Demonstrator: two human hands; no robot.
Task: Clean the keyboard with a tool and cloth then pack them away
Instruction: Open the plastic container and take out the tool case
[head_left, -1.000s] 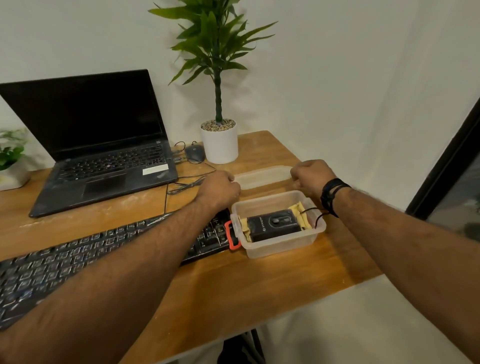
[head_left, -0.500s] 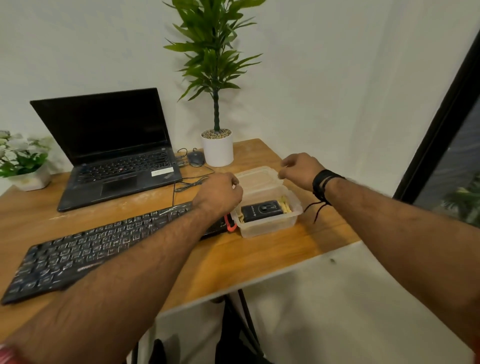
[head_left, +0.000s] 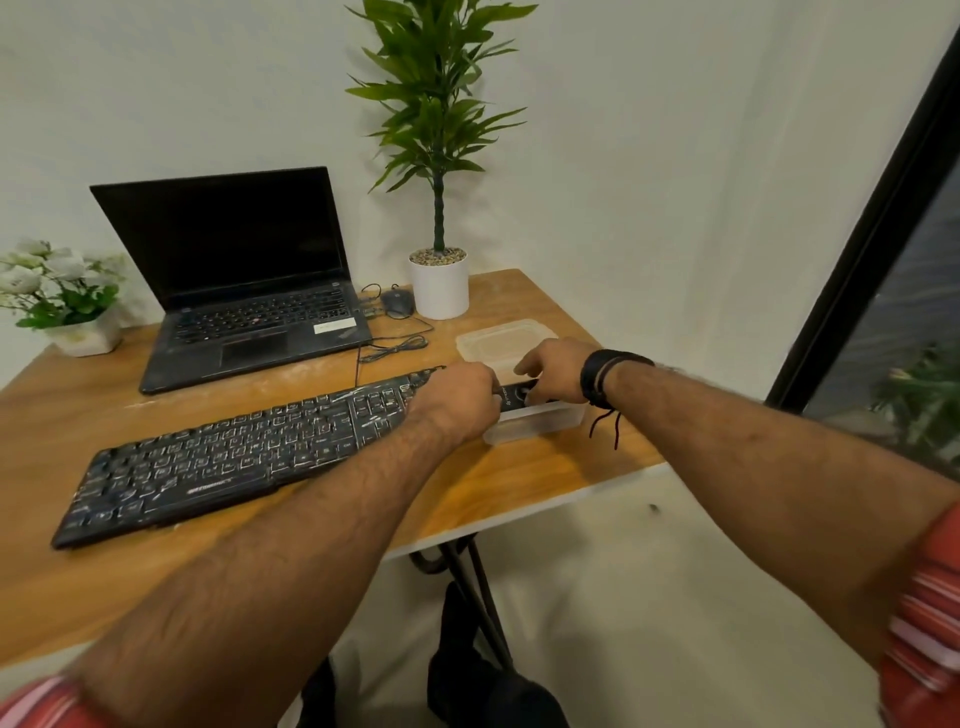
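Where the desk (head_left: 519, 483) runs left to right: flower pot (head_left: 85, 338) at the left edge; laptop (head_left: 244, 291); keyboard (head_left: 234, 452), bare wood in front of it. Left hand (head_left: 460, 397) and right hand (head_left: 553, 371) reach into a clear box (head_left: 540, 421) near the right edge, on a black tool (head_left: 514, 392); whether the fingers clasp it cannot be told. Lid (head_left: 504, 338) lies behind.

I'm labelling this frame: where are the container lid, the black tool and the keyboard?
container lid (head_left: 498, 339), head view, its flat top.
black tool (head_left: 514, 393), head view, top face between the hands.
keyboard (head_left: 234, 452), head view, middle keys.
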